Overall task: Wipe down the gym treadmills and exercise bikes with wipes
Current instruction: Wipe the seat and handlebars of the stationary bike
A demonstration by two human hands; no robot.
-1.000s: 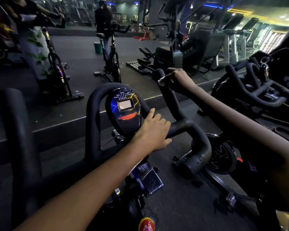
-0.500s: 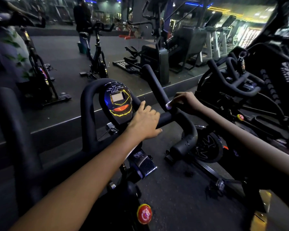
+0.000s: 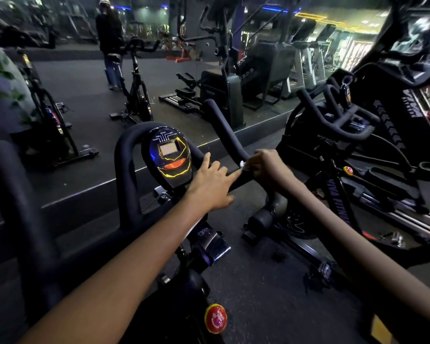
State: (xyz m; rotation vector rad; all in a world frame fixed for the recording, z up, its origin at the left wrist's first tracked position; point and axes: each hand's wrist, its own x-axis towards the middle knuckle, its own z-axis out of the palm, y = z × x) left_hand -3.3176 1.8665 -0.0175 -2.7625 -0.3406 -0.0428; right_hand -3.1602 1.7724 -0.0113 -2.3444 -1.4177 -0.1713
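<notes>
At frame centre, a white wipe [image 3: 243, 165] is pinched against an exercise bike's handlebar [image 3: 224, 130] by the right hand [image 3: 268, 167]; the left hand [image 3: 211, 184], fingers straight, is rested beside the lit console [image 3: 170, 157].

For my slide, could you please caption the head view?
Right hand wipes bike handlebar with wipe; left hand steadies it.

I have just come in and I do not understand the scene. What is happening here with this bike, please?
A person is cleaning an exercise bike's handlebar. The right hand grips a small white wipe against the bar, at the base of the right-side horn. The left hand rests with straight fingers on the bar beside the console, which is lit. The far end of the horn is uncovered.
</notes>
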